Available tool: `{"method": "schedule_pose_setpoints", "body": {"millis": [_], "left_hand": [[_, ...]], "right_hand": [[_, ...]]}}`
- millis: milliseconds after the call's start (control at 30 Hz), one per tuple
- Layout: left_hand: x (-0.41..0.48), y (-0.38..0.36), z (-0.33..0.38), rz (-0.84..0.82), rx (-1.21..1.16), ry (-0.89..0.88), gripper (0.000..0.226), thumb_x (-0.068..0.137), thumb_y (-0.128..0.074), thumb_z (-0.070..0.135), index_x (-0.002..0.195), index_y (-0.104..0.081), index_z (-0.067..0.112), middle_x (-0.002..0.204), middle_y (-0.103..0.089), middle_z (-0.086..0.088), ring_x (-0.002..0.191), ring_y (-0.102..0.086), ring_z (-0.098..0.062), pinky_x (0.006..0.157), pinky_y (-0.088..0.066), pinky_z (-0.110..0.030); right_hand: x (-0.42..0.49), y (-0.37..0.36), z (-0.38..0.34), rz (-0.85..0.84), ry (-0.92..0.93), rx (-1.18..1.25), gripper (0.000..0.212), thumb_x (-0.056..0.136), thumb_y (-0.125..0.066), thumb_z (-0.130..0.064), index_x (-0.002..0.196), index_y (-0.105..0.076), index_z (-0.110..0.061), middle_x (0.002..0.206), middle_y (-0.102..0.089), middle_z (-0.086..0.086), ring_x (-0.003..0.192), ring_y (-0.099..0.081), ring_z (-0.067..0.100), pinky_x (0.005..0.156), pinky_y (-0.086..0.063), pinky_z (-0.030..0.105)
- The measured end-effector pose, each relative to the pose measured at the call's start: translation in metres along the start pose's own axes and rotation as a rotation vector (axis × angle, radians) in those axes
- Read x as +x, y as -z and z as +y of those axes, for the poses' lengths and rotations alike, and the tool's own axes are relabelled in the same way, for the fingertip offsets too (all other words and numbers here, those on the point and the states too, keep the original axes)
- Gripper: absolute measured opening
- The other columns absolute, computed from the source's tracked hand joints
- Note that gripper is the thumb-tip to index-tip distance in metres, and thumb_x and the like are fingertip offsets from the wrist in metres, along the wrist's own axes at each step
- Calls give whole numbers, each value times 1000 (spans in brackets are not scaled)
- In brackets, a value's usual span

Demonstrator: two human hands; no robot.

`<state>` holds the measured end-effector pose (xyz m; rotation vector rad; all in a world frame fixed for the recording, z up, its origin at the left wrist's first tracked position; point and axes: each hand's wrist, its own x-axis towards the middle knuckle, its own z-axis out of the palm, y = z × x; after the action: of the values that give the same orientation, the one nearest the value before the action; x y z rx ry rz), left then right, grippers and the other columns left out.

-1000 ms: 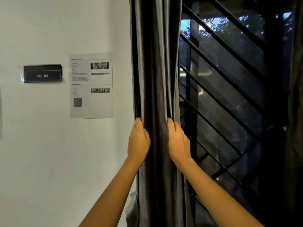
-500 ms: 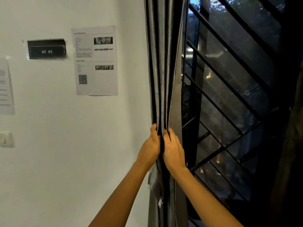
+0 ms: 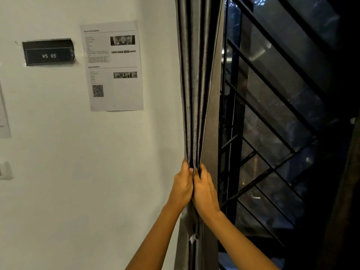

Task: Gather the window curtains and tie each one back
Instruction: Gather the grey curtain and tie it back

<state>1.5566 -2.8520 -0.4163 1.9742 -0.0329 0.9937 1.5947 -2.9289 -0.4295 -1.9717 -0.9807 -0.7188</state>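
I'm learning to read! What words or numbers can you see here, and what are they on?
"WS 05": white letters on the black plate on the wall.
Printed sheet beside it: text too blurred to read; it carries a QR code.
Paper at the left edge: too blurred to read.

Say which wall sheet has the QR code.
The printed sheet between the black WS 05 sign and the grey curtain: QR code at its lower left. The other sheet, cut off at the left edge, shows none.
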Motion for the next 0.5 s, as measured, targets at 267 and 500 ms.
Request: {"method": "schedule_pose_setpoints", "body": {"millis": [267, 500], "left_hand": [[4, 17, -8, -46, 105, -67, 29, 102, -37, 19, 122, -53, 7, 106, -66, -9, 91, -63, -8, 81, -47, -10], [5, 27, -13, 32, 168, -25, 24, 101, -39, 13, 99, -58, -2, 79, -65, -13, 68, -63, -21, 66, -52, -29]], "right_hand": [[-3, -8, -4, -40, -40, 193, 50, 100, -43, -34, 147, -29, -28, 132, -43, -7, 114, -48, 5, 99, -38, 20], [-12, -4, 3, 129, 9, 287, 35, 93, -46, -20, 128, -43, -24, 117, -61, 4, 106, -59, 11, 92, -49, 29]]}}
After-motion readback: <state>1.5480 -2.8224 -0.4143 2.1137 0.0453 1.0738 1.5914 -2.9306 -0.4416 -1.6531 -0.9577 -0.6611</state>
